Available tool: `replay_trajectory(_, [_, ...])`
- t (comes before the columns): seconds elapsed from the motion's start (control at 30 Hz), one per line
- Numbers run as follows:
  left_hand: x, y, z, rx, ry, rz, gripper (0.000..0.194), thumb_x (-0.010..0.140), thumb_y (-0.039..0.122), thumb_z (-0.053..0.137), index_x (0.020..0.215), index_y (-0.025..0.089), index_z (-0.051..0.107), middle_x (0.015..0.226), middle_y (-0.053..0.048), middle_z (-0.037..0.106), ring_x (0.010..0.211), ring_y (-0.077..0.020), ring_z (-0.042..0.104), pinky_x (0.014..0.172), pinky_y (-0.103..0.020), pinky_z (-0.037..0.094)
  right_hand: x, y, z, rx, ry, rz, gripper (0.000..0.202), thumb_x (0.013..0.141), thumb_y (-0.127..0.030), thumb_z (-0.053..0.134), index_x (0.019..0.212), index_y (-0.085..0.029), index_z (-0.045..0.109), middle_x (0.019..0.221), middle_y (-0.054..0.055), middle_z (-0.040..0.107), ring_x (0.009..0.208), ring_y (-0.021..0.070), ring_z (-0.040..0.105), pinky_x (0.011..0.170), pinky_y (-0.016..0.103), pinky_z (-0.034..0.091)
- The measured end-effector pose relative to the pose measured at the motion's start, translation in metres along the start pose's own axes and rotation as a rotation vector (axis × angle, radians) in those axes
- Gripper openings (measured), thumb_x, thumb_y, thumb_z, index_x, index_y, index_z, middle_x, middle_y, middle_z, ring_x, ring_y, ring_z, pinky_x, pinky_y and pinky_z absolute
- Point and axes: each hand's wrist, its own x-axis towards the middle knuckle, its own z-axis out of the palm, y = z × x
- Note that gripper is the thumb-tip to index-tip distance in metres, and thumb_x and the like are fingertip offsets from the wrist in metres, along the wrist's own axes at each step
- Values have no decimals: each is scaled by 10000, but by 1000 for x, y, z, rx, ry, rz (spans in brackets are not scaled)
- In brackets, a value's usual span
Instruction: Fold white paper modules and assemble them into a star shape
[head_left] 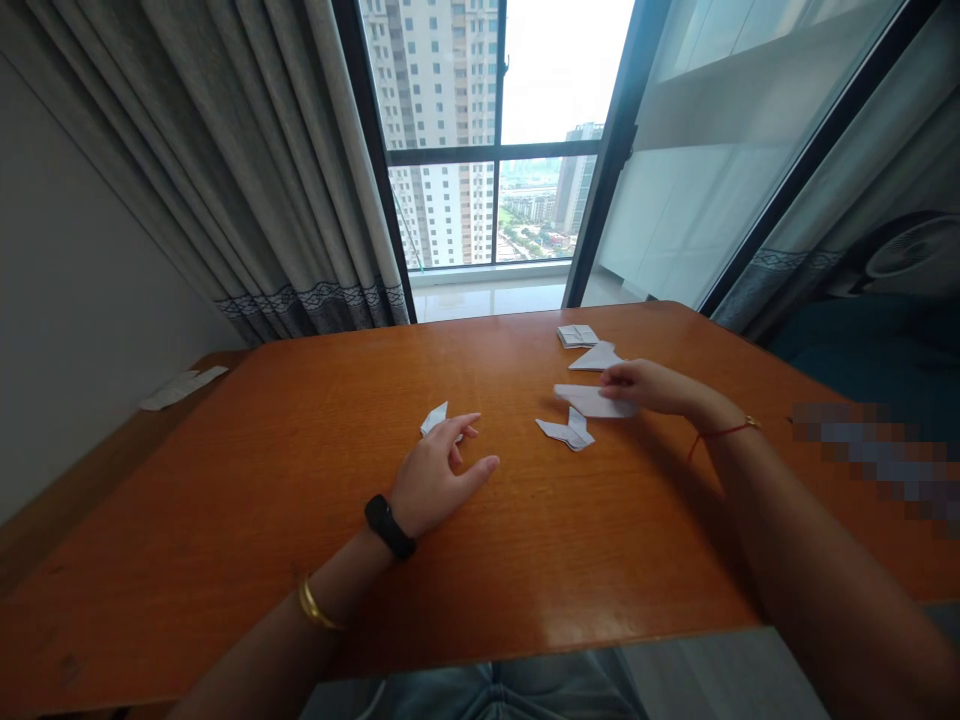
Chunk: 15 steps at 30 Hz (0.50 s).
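Note:
My right hand [643,387] pinches the right end of a folded white paper piece [589,400] low over the table. Just in front of that piece, nearer me, lies a folded paper shape with pointed wings [570,432]. Beyond the hand are a pointed paper piece [596,356] and a square folded paper [577,336]. With fingers spread, my left hand [442,475] hovers at the middle of the table. Another folded white paper [435,418] shows partly behind its fingers; I cannot tell whether they touch.
The wooden table [300,480] spans the view, with its near edge above my lap. White paper strips [184,387] lie at the far left. A grey curtain [247,150] and a window stand behind the table. A blurred patch [885,455] covers something on the right.

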Motion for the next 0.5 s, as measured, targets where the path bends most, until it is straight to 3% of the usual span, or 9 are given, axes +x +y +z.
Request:
replay_trajectory(0.1, [-1,0,3,-11,-23,-8,517,795,409,636,1262,221,519,1077,-36,633,678,-119,539,768,-316,486,1,64,-20,-120,137,195,319,795,-466,539,778,-173,663,758,58,673,675,184,562,599,276,389])
replay_trajectory(0.17, [-2,1,5,-3,-49,-2,518,797,404,631,1266,222,512,1074,-33,632,676,-120,536,765,-316,488,5,87,-21,-219,184,287,273,790,-434,551,818,-200,689,815,55,698,719,202,590,639,292,395])
replay_trajectory(0.33, [-2,1,7,21,-105,-1,536,800,394,623,1287,210,495,1064,-37,632,683,-128,529,767,-322,490,19,91,-4,-311,255,364,249,825,-390,506,877,-266,716,931,49,715,867,267,605,783,409,365])
replay_trajectory(0.5, [-2,1,6,32,-145,12,525,803,394,622,1280,207,509,1061,-46,632,701,-136,529,788,-330,486,23,85,9,-389,355,280,256,858,-352,474,874,-290,722,1010,50,701,1027,298,516,847,469,307])
